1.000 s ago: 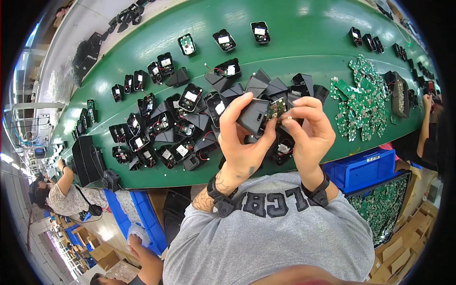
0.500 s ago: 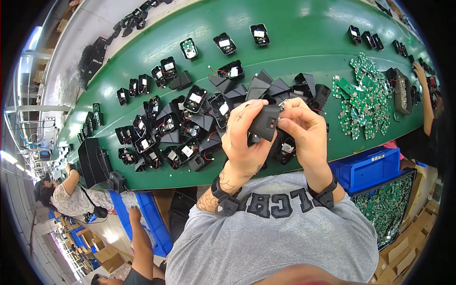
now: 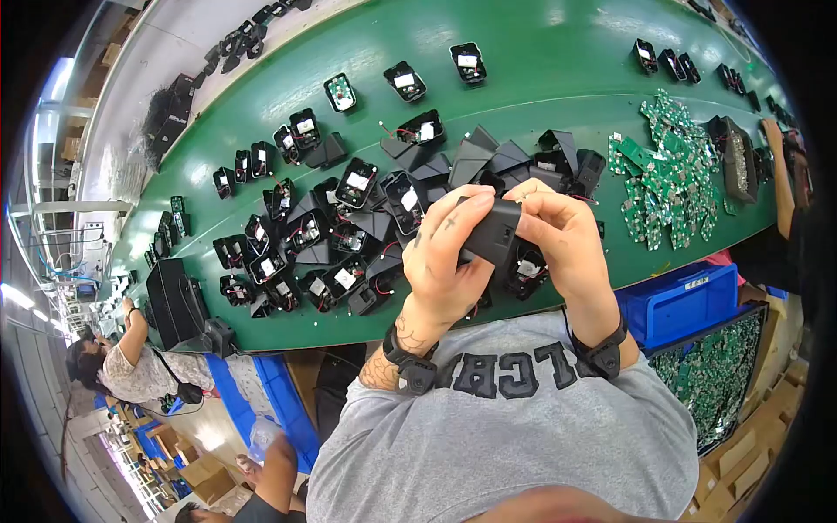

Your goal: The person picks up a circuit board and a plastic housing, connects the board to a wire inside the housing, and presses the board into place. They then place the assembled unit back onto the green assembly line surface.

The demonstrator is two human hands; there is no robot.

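Note:
My left hand [image 3: 445, 257] is wrapped round a black plastic housing [image 3: 493, 234], held above the near part of the green table. A small slot shows in the side of the housing that is turned toward me. My right hand [image 3: 571, 248] pinches the housing's right edge between thumb and fingers; anything small under those fingertips is hidden. Beneath and beyond both hands lies a heap of similar black housings [image 3: 357, 183], many with white parts and red wires inside.
Green circuit boards [image 3: 667, 183] are piled to the right, beside a black box [image 3: 737, 161]. Several open housings [image 3: 405, 81] stand farther back on the green table [image 3: 540, 70]. A blue bin [image 3: 680, 305] sits at the near right. Co-workers are at the left, lower left and right.
The housing has turned slightly in my hands, and my right fingers have shifted along its edge. At the lower left, a co-worker's arm has moved and a clear plastic bag now shows there.

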